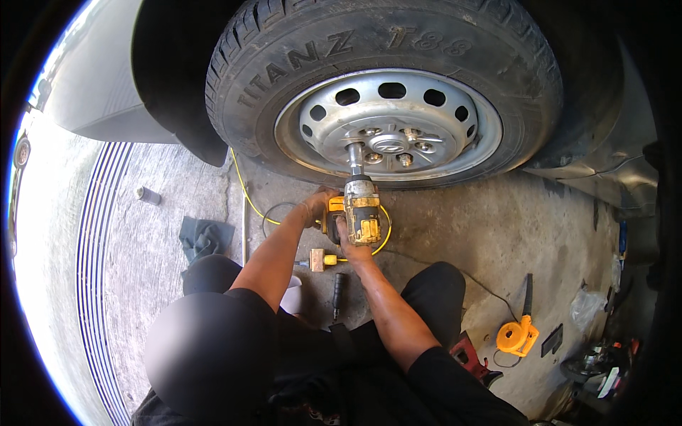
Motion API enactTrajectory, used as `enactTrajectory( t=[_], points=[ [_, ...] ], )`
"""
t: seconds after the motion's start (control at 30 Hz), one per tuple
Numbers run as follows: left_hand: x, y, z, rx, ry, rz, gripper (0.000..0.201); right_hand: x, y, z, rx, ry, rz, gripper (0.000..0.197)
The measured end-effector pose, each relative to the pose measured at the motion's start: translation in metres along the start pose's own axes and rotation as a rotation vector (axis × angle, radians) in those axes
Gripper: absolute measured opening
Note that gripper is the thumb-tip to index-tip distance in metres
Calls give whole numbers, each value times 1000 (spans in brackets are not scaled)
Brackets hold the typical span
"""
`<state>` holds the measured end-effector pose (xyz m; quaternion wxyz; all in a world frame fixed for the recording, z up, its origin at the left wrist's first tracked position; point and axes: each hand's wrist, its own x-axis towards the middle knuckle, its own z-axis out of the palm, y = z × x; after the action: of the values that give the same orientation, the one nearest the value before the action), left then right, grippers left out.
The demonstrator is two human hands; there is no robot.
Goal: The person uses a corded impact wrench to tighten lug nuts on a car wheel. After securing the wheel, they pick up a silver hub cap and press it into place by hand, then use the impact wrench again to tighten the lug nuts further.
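A worn yellow-and-black impact wrench [364, 213] is held in both my hands. My right hand [353, 246] is closed round its handle from below. On the tool's left side my left hand [320, 204] is closed against its base; some fingers are hidden. The long metal socket [355, 157] points away from me and meets the lower left of the wheel's hub, covering whatever lies under its tip. Several lug nuts [406, 160] show round the centre cap [388, 144] of the silver steel wheel [398, 117], which carries a black tire [249, 128].
A yellow cord [245, 186] runs to a socket box [317, 260] near my knees. A black-handled tool [339, 291] lies below it. Left are a dark cloth [204, 238] and a grey can [148, 196]. An orange blower [516, 335] and red stand [467, 355] sit right.
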<state>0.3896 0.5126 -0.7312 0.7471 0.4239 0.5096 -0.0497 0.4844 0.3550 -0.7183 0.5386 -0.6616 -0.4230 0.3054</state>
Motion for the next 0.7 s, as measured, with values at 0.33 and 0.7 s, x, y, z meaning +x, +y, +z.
enactTrajectory(
  t=[0.33,0.7],
  points=[
    [-6,-22,21,-29,-110,-28,85,7,46,12,17,103,-101,66],
    [-64,54,15,159,14,298,104,18,-35,-3,80,241,-293,92]
  ],
)
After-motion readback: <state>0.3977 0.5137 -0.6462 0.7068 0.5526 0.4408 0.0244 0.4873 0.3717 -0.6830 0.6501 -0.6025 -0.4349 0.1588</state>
